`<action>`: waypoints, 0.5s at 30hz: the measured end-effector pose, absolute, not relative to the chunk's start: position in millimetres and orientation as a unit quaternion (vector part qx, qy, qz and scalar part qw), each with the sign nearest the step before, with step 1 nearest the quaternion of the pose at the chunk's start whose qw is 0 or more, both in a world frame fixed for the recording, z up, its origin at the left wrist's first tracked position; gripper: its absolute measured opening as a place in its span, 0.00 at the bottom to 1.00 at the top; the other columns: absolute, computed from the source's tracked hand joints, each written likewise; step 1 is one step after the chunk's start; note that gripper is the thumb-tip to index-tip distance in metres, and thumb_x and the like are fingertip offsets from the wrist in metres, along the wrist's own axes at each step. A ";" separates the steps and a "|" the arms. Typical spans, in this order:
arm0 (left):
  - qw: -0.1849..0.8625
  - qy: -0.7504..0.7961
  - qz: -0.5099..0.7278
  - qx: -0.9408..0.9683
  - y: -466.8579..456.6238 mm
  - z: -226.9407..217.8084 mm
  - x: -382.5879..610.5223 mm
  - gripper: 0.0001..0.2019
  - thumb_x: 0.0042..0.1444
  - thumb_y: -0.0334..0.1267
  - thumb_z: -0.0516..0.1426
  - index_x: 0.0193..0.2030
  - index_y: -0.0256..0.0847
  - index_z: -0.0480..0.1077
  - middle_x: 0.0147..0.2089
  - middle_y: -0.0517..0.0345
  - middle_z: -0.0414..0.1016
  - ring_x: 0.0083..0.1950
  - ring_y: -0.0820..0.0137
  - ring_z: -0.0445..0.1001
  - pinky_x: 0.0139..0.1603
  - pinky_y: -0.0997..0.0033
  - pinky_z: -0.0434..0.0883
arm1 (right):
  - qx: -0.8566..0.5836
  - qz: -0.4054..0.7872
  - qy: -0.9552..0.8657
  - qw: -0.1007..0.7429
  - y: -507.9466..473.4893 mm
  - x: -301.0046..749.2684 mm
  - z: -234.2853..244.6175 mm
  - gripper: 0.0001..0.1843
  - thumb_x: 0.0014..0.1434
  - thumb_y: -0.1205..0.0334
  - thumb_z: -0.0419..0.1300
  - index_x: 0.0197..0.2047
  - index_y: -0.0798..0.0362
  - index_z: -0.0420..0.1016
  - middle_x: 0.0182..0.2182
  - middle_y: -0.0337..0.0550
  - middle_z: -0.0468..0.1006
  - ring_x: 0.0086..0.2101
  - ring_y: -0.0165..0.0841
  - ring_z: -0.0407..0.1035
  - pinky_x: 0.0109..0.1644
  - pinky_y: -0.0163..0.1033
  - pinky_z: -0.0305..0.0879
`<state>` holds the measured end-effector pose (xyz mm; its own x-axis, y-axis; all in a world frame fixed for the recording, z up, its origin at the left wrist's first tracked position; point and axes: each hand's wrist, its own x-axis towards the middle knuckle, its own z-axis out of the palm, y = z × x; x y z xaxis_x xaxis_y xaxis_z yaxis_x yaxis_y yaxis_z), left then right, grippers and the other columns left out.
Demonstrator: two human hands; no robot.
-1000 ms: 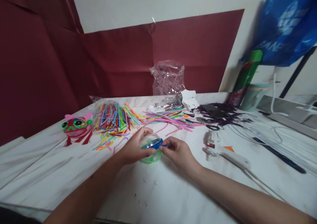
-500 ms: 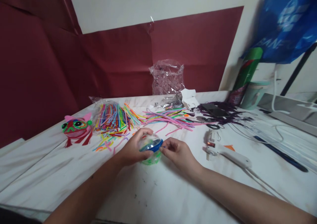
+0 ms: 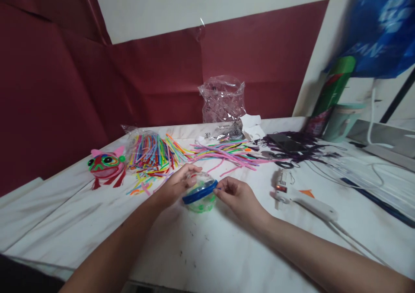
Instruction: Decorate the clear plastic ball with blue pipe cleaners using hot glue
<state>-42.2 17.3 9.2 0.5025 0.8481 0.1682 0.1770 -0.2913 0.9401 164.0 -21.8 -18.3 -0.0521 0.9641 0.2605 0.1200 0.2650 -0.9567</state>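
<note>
A clear plastic ball [image 3: 205,178] with green bits in its lower half is held just above the marble-patterned table. Round its middle runs a blue fuzzy band, which looks like pipe cleaner [image 3: 199,193]. My left hand [image 3: 177,184] grips the ball from the left, fingers over its top and far side. On the right, my right hand [image 3: 234,194] pinches the end of the blue pipe cleaner against the ball's edge, thumb and forefinger together. To the left stands a finished-looking pink and red animal head [image 3: 105,167] with black eyes, green trim and red tassels.
Behind my hands lie bagged pipe cleaners [image 3: 149,148] and loose pink ones [image 3: 223,155]. At right are a white glue gun [image 3: 308,205] with its cord, black-handled scissors [image 3: 284,164], a phone [image 3: 287,143], purple strands and a mint cup [image 3: 342,122].
The ball has turned, so the blue band now faces me as a broad slanting strip. My left thumb has shifted off its front. The view has shifted slightly.
</note>
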 end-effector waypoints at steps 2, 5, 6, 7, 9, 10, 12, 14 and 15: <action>0.467 0.371 0.337 0.729 15.2 15.3 -44.1 0.20 0.54 0.50 0.56 0.50 0.42 0.65 0.58 0.50 0.68 0.60 0.54 0.64 0.56 0.60 0.61 | -0.452 0.410 -0.599 0.519 -21.2 163.9 -18.5 0.08 0.46 0.58 0.62 0.26 0.53 0.71 0.20 0.35 0.69 0.23 0.29 0.62 0.28 0.34 0.58; 0.449 0.378 0.330 0.739 13.5 20.0 -46.4 0.21 0.53 0.50 0.58 0.50 0.42 0.66 0.63 0.49 0.64 0.64 0.53 0.60 0.60 0.59 0.59 | -0.449 0.414 -0.597 0.520 -20.6 162.9 -19.4 0.09 0.45 0.57 0.62 0.26 0.53 0.70 0.20 0.34 0.68 0.23 0.29 0.61 0.28 0.34 0.57; 0.445 0.374 0.333 0.742 13.4 20.3 -46.7 0.21 0.52 0.50 0.58 0.50 0.42 0.66 0.64 0.49 0.63 0.65 0.53 0.59 0.61 0.59 0.58 | -0.446 0.416 -0.598 0.520 -20.5 162.4 -19.7 0.09 0.45 0.57 0.62 0.25 0.53 0.69 0.20 0.34 0.68 0.23 0.29 0.60 0.28 0.34 0.56; 0.443 0.373 0.337 0.743 13.5 20.2 -46.6 0.20 0.52 0.50 0.58 0.49 0.42 0.66 0.63 0.49 0.64 0.65 0.53 0.59 0.61 0.59 0.58 | -0.443 0.418 -0.598 0.521 -20.5 161.9 -20.0 0.09 0.45 0.57 0.62 0.25 0.53 0.69 0.20 0.33 0.67 0.23 0.28 0.60 0.28 0.34 0.56; 0.432 0.380 0.348 0.740 13.5 19.7 -46.0 0.16 0.54 0.50 0.57 0.43 0.42 0.66 0.61 0.49 0.67 0.65 0.55 0.60 0.61 0.58 0.58 | -0.441 0.421 -0.595 0.523 -20.6 160.9 -20.4 0.09 0.45 0.57 0.62 0.24 0.52 0.68 0.19 0.33 0.66 0.22 0.28 0.59 0.27 0.34 0.55; 0.423 0.387 0.353 0.739 13.4 19.7 -45.6 0.14 0.55 0.50 0.56 0.39 0.42 0.65 0.60 0.49 0.68 0.65 0.55 0.60 0.62 0.57 0.58 | -0.441 0.422 -0.593 0.525 -20.7 160.6 -20.4 0.09 0.45 0.57 0.62 0.24 0.52 0.67 0.19 0.32 0.66 0.22 0.28 0.59 0.27 0.34 0.55; 0.406 0.401 0.357 0.740 12.8 20.3 -44.9 0.13 0.56 0.50 0.54 0.32 0.42 0.63 0.58 0.48 0.70 0.65 0.55 0.61 0.62 0.57 0.57 | -0.442 0.425 -0.590 0.525 -20.8 160.3 -20.0 0.10 0.45 0.57 0.62 0.24 0.52 0.67 0.19 0.32 0.65 0.22 0.27 0.58 0.27 0.34 0.54; 0.411 0.408 0.355 0.734 12.2 20.8 -44.7 0.14 0.56 0.50 0.55 0.30 0.42 0.62 0.59 0.47 0.69 0.65 0.54 0.61 0.62 0.56 0.57 | -0.444 0.426 -0.590 0.523 -21.1 160.5 -18.9 0.09 0.45 0.56 0.62 0.25 0.52 0.67 0.19 0.33 0.65 0.22 0.28 0.58 0.27 0.34 0.54; 0.423 0.409 0.354 0.727 12.0 20.7 -44.6 0.13 0.54 0.49 0.56 0.31 0.42 0.63 0.60 0.46 0.68 0.65 0.54 0.61 0.62 0.55 0.57 | -0.445 0.427 -0.591 0.520 -21.3 160.8 -18.1 0.09 0.45 0.56 0.62 0.25 0.52 0.67 0.20 0.33 0.65 0.23 0.28 0.58 0.27 0.34 0.54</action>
<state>-44.6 12.0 20.7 0.4146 0.8944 0.1677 0.2950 -0.3064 0.9050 160.8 -21.3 -18.1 -0.0630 0.9698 0.2356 0.0823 0.2403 -0.9672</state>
